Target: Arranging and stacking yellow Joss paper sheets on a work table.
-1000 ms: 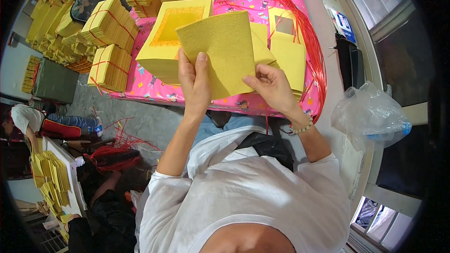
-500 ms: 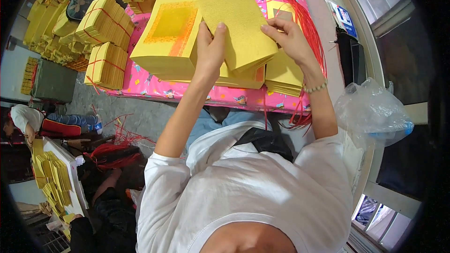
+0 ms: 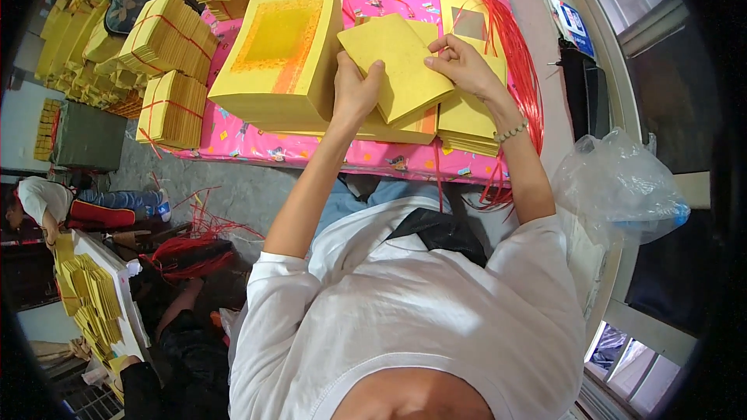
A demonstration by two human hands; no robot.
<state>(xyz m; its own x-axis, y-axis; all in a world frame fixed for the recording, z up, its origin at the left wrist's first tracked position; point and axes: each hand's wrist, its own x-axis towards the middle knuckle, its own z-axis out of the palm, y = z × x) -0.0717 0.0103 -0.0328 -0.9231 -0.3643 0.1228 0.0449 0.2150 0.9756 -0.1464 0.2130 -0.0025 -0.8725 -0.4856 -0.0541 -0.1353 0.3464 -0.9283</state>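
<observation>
A small stack of yellow paper sheets is held tilted above the table. On its left edge, my left hand is closed, thumb on the top face and fingers behind. My right hand pinches the right edge between thumb and fingertips. Left of the stack stands a tall block of yellow paper, its top printed with an orange-bordered gold square. Beneath my hands and to the right lie more yellow paper piles, partly covered by the held stack and my right forearm.
Red plastic strands hang over the right side of the pink patterned table. Bundles tied with red string stand at the left. A clear plastic bag lies by the window. Two other people are at the lower left, near a white board with yellow paper.
The held yellow paper has come down a little and shows smaller in outline. Both hands still grip its edges; my right hand has shifted slightly left.
</observation>
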